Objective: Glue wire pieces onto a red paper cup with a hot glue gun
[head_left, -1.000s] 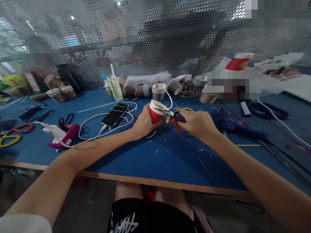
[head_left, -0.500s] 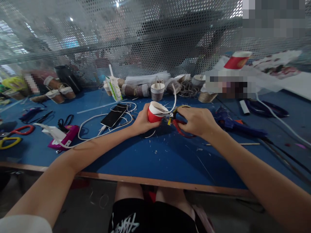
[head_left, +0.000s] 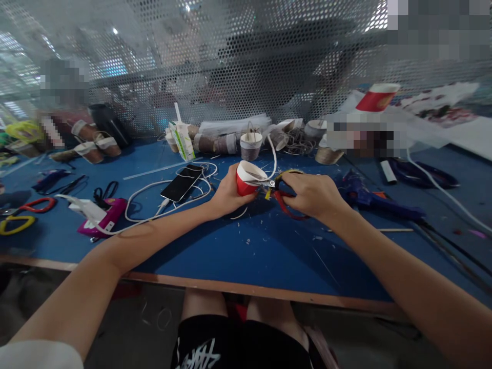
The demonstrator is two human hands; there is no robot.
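While left fingers (head_left: 231, 177) grip a red cup (head_left: 243, 186), right fingers (head_left: 290, 179) clasp scissors (head_left: 272, 183) at its rim.

The light is soft and rather dim, its brightest patches showing through the perforated screen (head_left: 238, 61) at the upper left and upper right, with small white glints between them. Faint, soft-edged shadows lie on the blue desk (head_left: 238, 261) below the forearms (head_left: 165, 229), while the floor (head_left: 115, 333) sinks into near-dark — detail there is hard to read. The central red cup (head_left: 246, 185) and scissors (head_left: 272, 183) look fairly clear, but the outer areas stretch and soften with wide-angle distortion — and pixelated blocks (head_left: 442, 31) hide some patches.
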